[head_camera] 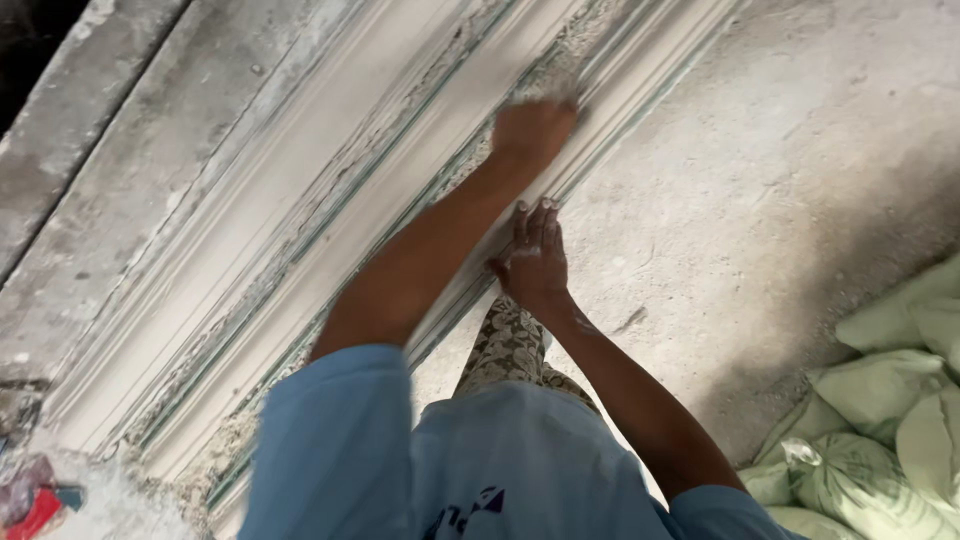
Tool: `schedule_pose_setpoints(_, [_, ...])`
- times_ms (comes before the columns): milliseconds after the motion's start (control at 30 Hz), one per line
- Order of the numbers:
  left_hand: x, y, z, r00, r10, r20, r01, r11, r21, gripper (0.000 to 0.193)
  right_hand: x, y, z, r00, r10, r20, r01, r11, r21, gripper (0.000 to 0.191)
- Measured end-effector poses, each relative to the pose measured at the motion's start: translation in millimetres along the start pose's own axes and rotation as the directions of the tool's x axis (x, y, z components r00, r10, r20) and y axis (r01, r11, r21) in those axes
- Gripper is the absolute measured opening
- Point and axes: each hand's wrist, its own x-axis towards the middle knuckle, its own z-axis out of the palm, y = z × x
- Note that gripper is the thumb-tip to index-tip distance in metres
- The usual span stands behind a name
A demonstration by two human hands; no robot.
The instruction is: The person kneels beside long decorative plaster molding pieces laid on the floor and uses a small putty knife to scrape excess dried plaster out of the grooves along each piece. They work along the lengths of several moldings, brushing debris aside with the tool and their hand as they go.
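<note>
A long white plaster moulding with grooves and greenish streaks runs diagonally from the lower left to the upper right. My left hand reaches far along it, curled into a fist and pressing a pale wad against the ridged surface; the wad is blurred. My right hand lies flat on the moulding's near edge, fingers extended and dusted white, holding nothing. Both arms come out of blue sleeves.
Rough concrete floor lies to the right of the moulding. Several pale green filled sacks are piled at the lower right. A red object sits among white debris at the lower left. My patterned trouser leg stands beside the moulding.
</note>
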Motion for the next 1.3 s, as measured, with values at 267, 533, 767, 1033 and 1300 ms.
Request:
schedule_pose_setpoints(267, [-55.0,-42.8,16.8,0.993,-0.093,0.077,0.116,0.912,-0.394,0.057,29.3,67.8,-35.7,0.986,-0.053,0.161,0.052,0.999,0.008,0.072])
schedule_pose_setpoints(533, [-84.8,-37.9,38.2,0.889,-0.449,0.089,0.416,0.714,-0.562,0.043,158.6,184.0,-123.3,0.991,0.112,0.078,-0.101,0.986,-0.133,0.121])
schedule_pose_setpoints(767, [124.9,7.5,15.0,0.921,-0.39,-0.01,0.303,0.729,-0.614,0.033,168.7,191.5,-121.3,0.995,0.09,0.053,-0.087,0.994,-0.064,0.124])
schedule_pose_setpoints(1033, [-45.1,-32.0,34.6,0.988,-0.096,0.124,0.131,0.939,-0.318,0.071,198.9,262.6,-168.0,0.963,0.226,0.148,-0.211,0.971,-0.113,0.115])
schedule_pose_setpoints(1300, [-107.6,-36.0,49.0,0.973,-0.052,0.224,0.046,0.998,0.035,0.062,256.5,310.8,-169.7,0.983,0.166,0.082,-0.169,0.985,0.024,0.131])
